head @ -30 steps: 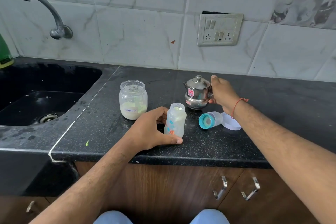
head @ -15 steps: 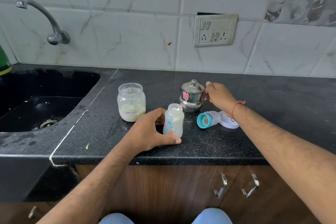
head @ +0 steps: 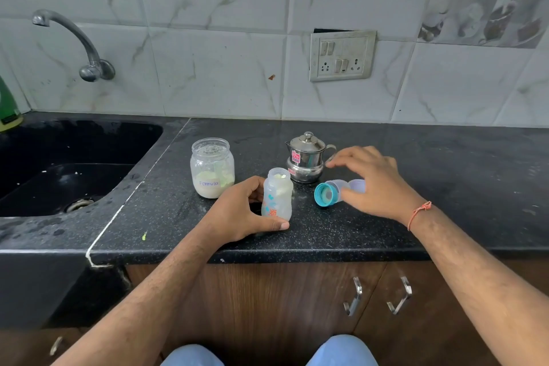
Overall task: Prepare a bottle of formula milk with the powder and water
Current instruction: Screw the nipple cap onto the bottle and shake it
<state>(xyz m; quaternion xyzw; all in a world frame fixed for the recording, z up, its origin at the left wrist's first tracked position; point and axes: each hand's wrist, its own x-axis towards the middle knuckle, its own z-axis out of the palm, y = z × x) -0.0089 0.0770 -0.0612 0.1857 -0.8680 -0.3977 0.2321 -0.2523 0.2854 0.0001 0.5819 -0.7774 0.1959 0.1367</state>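
Open baby bottle (head: 277, 194) is gripped upright by left hand (head: 237, 211); right hand (head: 375, 181), fingers spread and holding nothing, is held over the teal-ringed cap (head: 326, 194) beside steel pot (head: 306, 157).

Open bottle (head: 277, 197) upright, powder inside; formula jar (head: 212, 168) beside.

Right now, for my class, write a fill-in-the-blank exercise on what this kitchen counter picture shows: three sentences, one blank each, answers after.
1. The left hand grips the open baby ____, which stands upright on the counter.
2. The jar left of it bears the handwritten word ____.
3. The right hand hovers over the teal-ringed cap, which lies on its ____.

Answers: bottle; Formula; side
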